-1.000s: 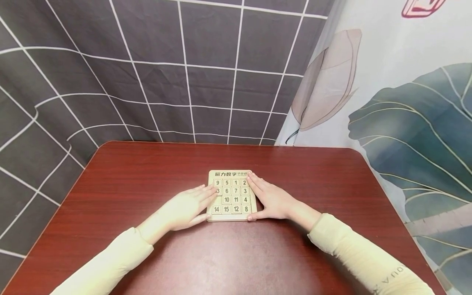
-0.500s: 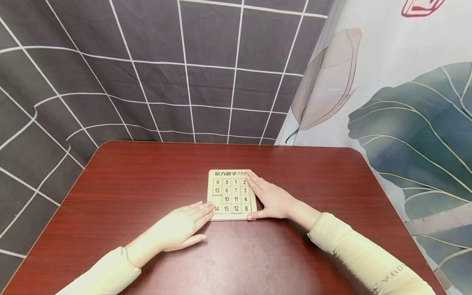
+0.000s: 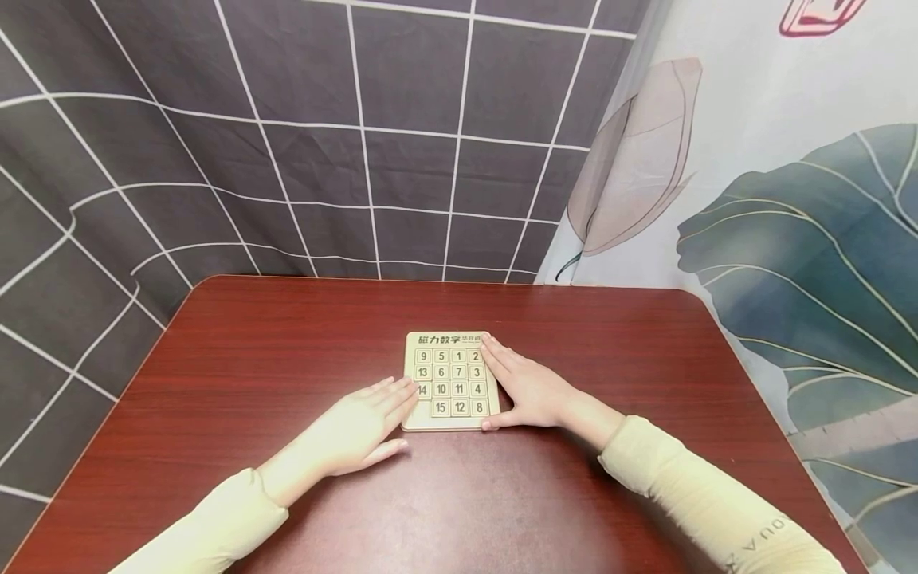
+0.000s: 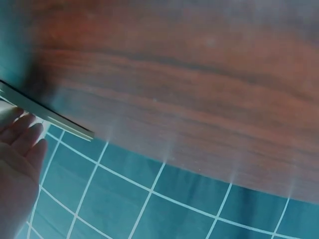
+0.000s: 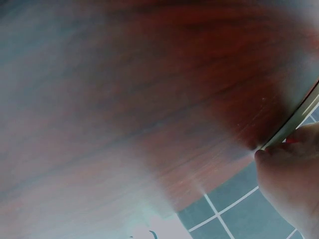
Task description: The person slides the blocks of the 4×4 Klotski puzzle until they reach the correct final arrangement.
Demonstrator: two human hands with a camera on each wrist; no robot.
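A pale sliding number puzzle (image 3: 420,421) with square tiles lies flat on the dark red table. The left hand (image 3: 362,426) reaches in from its left with fingers straight, their tips on the 14 tile (image 3: 423,390) in the third row. The bottom-left slot is bare, left of the 15 tile (image 3: 441,407). The right hand (image 3: 536,391) rests along the right side, straight fingers at the upper right corner and thumb at the lower right corner. Both wrist views catch the thin edge of the puzzle beside the fingers.
The wood-grain table (image 3: 610,335) extends around the puzzle. Behind it hangs a dark grey curtain (image 3: 409,167) with white grid lines, and a white leaf-patterned curtain (image 3: 746,119) hangs at the right.
The left fingers moved down the puzzle's left column, then up again. The 14 tile slid up one slot, leaving the bottom-left slot bare. The right hand stayed put.
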